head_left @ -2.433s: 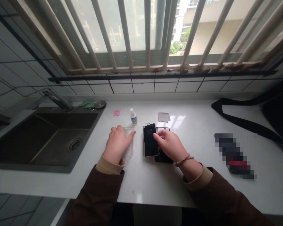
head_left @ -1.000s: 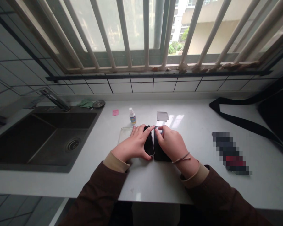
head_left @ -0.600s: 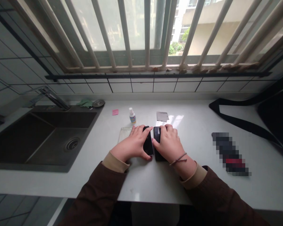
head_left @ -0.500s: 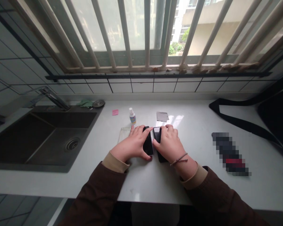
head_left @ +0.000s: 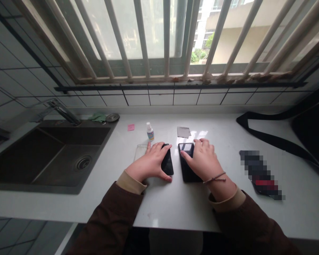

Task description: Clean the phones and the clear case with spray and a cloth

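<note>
Head cam, only view. Landmark = small spray bottle (head_left: 150, 131) standing upright on the white counter (head_left: 175, 209).

L hand (head_left: 151, 163) sits just on the person's side of the bottle. It spans a black phone (head_left: 168, 165) lying flat: index at the far end, thumb at the near corner, a loose hold w/ no lift. R hand (head_left: 203, 161), further right of the bottle, lies open & palm-down on a dark slab (head_left: 186, 171), fingers spread, gripping nothing. Phone & slab are side by side, a narrow gap btwn them.

Clear case (head_left: 138, 151) is just near-left of the bottle, partly under the L fingers. Pink note (head_left: 131, 127) is to the bottle's left, grey square (head_left: 183, 132) to its right, sink (head_left: 55, 189) well left.

Risks, imo: the counter looks glossy, so a push could skate either device sideways; they might knock edges, & fingertips on the glass prob leave smears. A stray L hand could tip the bottle.
</note>
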Available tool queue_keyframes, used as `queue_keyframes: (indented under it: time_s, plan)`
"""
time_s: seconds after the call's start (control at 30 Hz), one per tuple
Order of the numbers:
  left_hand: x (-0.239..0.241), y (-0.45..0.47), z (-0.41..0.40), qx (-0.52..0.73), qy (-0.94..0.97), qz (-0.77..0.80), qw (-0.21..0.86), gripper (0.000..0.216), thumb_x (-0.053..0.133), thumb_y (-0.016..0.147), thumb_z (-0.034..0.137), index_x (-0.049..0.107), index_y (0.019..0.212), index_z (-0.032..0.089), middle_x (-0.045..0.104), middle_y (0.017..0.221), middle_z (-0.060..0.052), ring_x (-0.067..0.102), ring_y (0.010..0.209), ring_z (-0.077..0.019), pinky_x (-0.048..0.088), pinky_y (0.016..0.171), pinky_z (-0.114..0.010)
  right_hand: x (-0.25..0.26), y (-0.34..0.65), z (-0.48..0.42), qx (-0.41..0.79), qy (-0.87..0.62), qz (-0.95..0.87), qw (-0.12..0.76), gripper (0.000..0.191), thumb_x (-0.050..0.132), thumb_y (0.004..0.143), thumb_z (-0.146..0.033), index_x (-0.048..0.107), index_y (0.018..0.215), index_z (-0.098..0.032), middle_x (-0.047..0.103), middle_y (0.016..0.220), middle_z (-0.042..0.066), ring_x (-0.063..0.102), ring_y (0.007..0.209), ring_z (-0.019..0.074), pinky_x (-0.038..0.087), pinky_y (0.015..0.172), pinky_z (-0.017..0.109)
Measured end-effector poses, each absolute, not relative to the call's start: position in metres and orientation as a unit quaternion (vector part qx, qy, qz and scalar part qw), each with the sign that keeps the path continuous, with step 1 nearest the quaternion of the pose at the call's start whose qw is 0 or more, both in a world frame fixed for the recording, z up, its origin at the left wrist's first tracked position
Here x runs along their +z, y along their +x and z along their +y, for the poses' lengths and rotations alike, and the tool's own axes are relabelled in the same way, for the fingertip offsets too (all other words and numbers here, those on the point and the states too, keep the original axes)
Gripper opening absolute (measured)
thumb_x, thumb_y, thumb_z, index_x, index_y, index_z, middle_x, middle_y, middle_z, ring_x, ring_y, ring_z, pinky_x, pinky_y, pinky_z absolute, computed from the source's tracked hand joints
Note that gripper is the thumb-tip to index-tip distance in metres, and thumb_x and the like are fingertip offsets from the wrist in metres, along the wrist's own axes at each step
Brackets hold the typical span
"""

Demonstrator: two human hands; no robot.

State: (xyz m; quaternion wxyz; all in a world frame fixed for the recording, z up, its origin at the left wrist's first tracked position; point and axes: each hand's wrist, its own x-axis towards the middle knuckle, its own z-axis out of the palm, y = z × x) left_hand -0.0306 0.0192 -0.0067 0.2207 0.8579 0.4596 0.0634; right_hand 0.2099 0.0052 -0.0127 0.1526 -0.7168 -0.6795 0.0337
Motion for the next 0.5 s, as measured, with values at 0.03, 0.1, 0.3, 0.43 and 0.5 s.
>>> queue_keyframes:
  time_s: [0.03,0.1,0.3,0.43,0.5]
  plan:
    - [-0.006,-0.031,0.019,0.06,0.858,0.46,0.22,0.136,0.098,0.053,0.062,0.033,0.167,0.024,0.035,0.168,-0.025,0.025,0.161,-0.0452,-0.001,0.131,-0.068,-0.009,0.223,0.005,0.021,-0.736,-0.66,0.148,0.068,0.06,0.097,-0.059,0.056,0.144,-0.01,0.052,0.147,0.029,0.052,0.129,0.0453,0.048,0.1,0.053]
    - [-0.005,-0.031,0.018,0.052,0.859,0.459,0.22,0.136,0.097,0.055,0.063,0.032,0.168,0.024,0.034,0.169,-0.025,0.023,0.162,-0.0443,-0.001,0.131,-0.067,-0.002,0.257,0.002,-0.005,-0.777,-0.615,0.132,0.065,0.054,0.1,-0.059,0.056,0.146,-0.013,0.052,0.148,0.028,0.054,0.13,0.0476,0.048,0.099,0.058]
    - [-0.005,-0.03,0.017,0.043,0.86,0.458,0.221,0.137,0.095,0.057,0.066,0.029,0.169,0.024,0.031,0.172,-0.026,0.02,0.164,-0.0429,-0.003,0.131,-0.067,-0.012,0.361,-0.011,0.006,-0.877,-0.478,0.047,0.081,0.054,0.093,-0.068,0.05,0.154,-0.014,0.054,0.144,0.038,0.057,0.127,0.0537,0.048,0.091,0.06]
    - [-0.005,-0.032,0.017,0.048,0.859,0.457,0.225,0.136,0.095,0.057,0.068,0.03,0.168,0.024,0.03,0.172,-0.026,0.019,0.164,-0.0427,-0.003,0.131,-0.067,-0.031,0.396,-0.014,0.016,-0.858,-0.512,0.015,0.079,0.057,0.093,-0.052,0.045,0.156,-0.006,0.065,0.127,0.036,0.064,0.12,0.0493,0.048,0.095,0.054]
    - [-0.006,-0.032,0.017,0.047,0.86,0.455,0.226,0.137,0.095,0.056,0.069,0.03,0.168,0.023,0.03,0.172,-0.027,0.018,0.164,-0.0427,-0.002,0.131,-0.067,-0.039,0.408,-0.013,0.016,-0.859,-0.511,0.017,0.077,0.055,0.092,-0.053,0.046,0.155,-0.008,0.068,0.12,0.034,0.068,0.11,0.0476,0.049,0.089,0.053]
